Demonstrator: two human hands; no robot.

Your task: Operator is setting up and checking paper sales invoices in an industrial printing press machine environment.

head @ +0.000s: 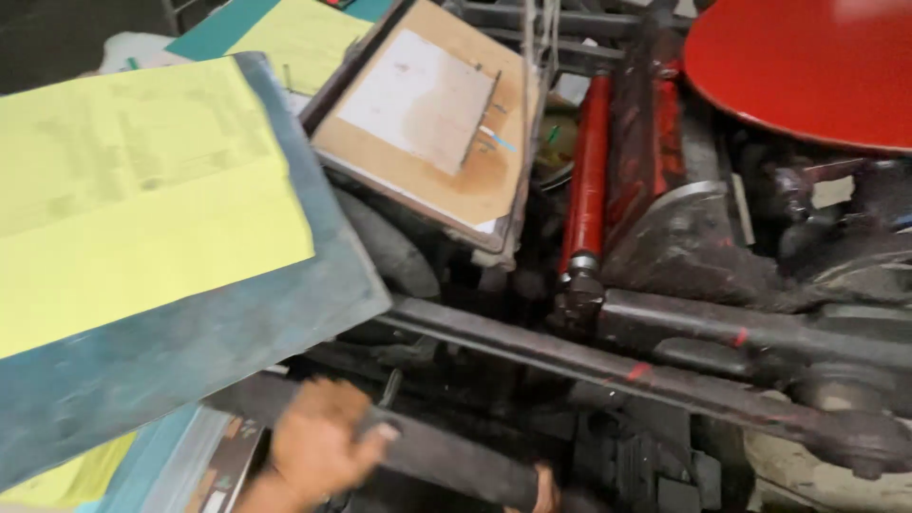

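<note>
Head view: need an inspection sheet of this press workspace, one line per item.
Surface: grey-blue feed board, tilted, worn.
Job's things: dark metal bar low at the front of the press; stack of yellow printed sheets on the board.
Clutter: brown platen board with a stained white sheet; more yellow sheets behind.
Grippers: left hand wrapped around the bar; right hand barely in view at the bar's end, grip unclear.
Cables: nothing seen.
Surroundings: red ink rollers, red ink disc, dark greasy machine arms.

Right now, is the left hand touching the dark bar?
Touching: the head view shows the left hand wrapped around the dark bar.
</note>
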